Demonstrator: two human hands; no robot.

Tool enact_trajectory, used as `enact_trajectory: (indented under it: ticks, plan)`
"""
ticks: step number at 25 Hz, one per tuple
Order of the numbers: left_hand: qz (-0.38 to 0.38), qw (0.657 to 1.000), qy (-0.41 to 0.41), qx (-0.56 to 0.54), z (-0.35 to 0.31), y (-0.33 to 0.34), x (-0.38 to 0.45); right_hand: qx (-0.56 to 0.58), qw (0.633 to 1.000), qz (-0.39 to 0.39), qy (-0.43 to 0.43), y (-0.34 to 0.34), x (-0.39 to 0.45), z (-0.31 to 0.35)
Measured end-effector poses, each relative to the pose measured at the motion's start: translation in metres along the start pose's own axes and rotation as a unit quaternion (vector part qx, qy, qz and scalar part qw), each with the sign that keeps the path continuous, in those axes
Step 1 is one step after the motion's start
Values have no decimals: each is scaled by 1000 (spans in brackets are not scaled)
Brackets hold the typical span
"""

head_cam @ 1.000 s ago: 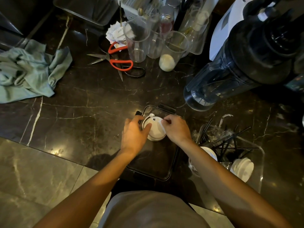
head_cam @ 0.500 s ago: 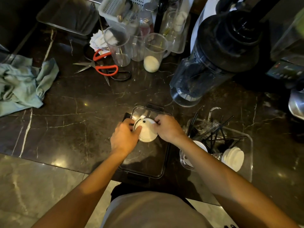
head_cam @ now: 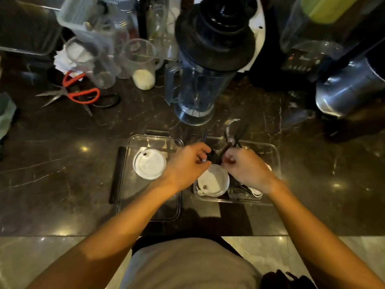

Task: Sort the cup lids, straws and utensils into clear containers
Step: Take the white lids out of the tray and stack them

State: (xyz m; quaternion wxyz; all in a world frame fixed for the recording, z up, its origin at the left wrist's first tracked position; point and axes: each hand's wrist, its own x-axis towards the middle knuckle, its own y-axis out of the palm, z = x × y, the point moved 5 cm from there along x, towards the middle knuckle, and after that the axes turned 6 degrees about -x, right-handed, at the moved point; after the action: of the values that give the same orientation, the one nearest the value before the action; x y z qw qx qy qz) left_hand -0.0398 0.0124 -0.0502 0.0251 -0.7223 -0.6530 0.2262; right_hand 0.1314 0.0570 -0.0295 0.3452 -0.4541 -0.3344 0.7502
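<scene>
A stack of white cup lids (head_cam: 149, 166) lies in the far end of the left clear container (head_cam: 125, 184). To its right, the second clear container (head_cam: 276, 161) holds a mix of black straws (head_cam: 238, 134), clear utensils and another white lid (head_cam: 214, 181). Both my hands are over this right container. My left hand (head_cam: 185, 163) has its fingers curled around a black straw (head_cam: 205, 135). My right hand (head_cam: 248, 167) is closed on dark straws (head_cam: 227, 147) at the far edge of the pile. More white lids (head_cam: 257, 192) show under my right wrist.
A blender jug (head_cam: 200, 80) stands just behind the containers. Red-handled scissors (head_cam: 80, 93), measuring cups (head_cam: 141, 63) and a white basket (head_cam: 79, 11) crowd the back left. A steel vessel (head_cam: 350, 88) sits at the back right. A black lid strip (head_cam: 116, 174) lies left of the container.
Both hands let go of the white lid stack, which stays in the left container, and moved right into the mixed container, closing on black straws. The view shifted right.
</scene>
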Motion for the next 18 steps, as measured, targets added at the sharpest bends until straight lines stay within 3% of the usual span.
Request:
enact_trajectory:
  ticks: [4, 8, 12, 14, 18]
  plan:
    - [-3, 993, 17, 115, -4, 20, 2, 3, 999, 17, 48, 23, -6, -22]
    - [-5, 989, 40, 139, 0, 25, 2, 26, 997, 43, 59, 39, -8, -28]
    - [-4, 994, 65, 85, -3, 19, -1, 128, 991, 25, 24, 15, -3, -41]
    - [-2, 995, 92, 50, -7, 15, -6, 212, 976, 6, 51, -3, -1, -49]
    - [-41, 994, 98, -38, -11, 6, -18, 363, 925, 70, 89, -10, 2, -46]
